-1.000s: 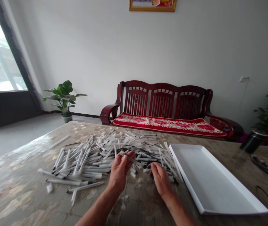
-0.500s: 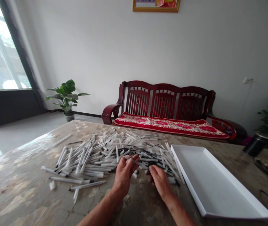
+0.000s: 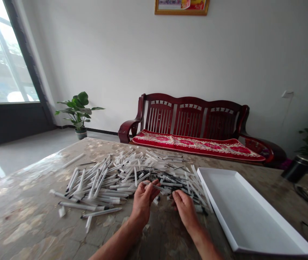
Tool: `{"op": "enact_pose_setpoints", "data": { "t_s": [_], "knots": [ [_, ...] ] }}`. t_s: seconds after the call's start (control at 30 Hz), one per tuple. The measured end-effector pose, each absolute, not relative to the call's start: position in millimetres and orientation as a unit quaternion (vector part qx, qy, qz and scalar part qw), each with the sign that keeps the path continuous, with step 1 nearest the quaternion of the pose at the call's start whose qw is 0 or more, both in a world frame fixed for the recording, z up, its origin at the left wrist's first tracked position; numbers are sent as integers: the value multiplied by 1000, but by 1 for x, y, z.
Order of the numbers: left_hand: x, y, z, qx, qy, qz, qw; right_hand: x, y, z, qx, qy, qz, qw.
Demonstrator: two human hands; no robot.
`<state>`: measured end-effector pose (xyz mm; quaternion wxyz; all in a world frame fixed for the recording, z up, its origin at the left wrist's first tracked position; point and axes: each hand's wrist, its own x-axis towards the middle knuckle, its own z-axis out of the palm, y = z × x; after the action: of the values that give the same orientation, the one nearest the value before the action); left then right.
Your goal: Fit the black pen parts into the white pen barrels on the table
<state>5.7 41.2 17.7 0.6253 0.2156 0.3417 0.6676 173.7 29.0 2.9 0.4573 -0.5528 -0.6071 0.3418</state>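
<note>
1. Head view: the background is filled by a pale wall [image 3: 224,54], on which a gold-framed picture [image 3: 181,12] is cut off by the upper edge of view.
2. The foreground is taken up by a desk [image 3: 29,224], covered with a mottled brown, flower-patterned surface.
3. Beyond the desk, a dark red wooden settee [image 3: 188,119] is set near the wall, its seat covered by a red patterned cloth [image 3: 197,145].
4. Behind the desk's far left corner, a potted plant [image 3: 80,108] is placed on the floor.
5. Across the middle of the desk, a heap of pens [image 3: 102,180] is spread, whitish tubes being mixed with slim black pieces.
6. To the right of the heap, a shallow white tray [image 3: 254,213] is laid on the desk.
7. At the near edge of the heap, the left hand [image 3: 142,198] is raised, its fingers closed around a slim pen.
8. Just beside it, the right hand [image 3: 185,207] is held low with fingers drawn together; whether anything is pinched there cannot be told.
9. The slim pen [image 3: 155,187] is slanted from the left fingers toward the right hand.
10. Near the heap's left side, a small white piece [image 3: 61,212] is left lying.
</note>
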Motion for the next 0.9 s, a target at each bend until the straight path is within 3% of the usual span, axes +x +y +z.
{"op": "enact_pose_setpoints", "data": {
  "t_s": [0.17,0.37,0.53,0.73,0.9],
  "knots": [
    [6,42,16,210,337,672,625,173,30,5,-541,-609,274,511],
    [7,40,17,219,339,665,628,174,30,3,-563,-594,326,473],
    [7,40,18,222,339,666,626,172,30,7,-541,-600,262,529],
    [8,39,18,227,339,662,629,172,30,6,-568,-583,309,492],
    [8,39,19,229,340,664,626,173,32,7,-535,-590,278,537]
  ]
}}
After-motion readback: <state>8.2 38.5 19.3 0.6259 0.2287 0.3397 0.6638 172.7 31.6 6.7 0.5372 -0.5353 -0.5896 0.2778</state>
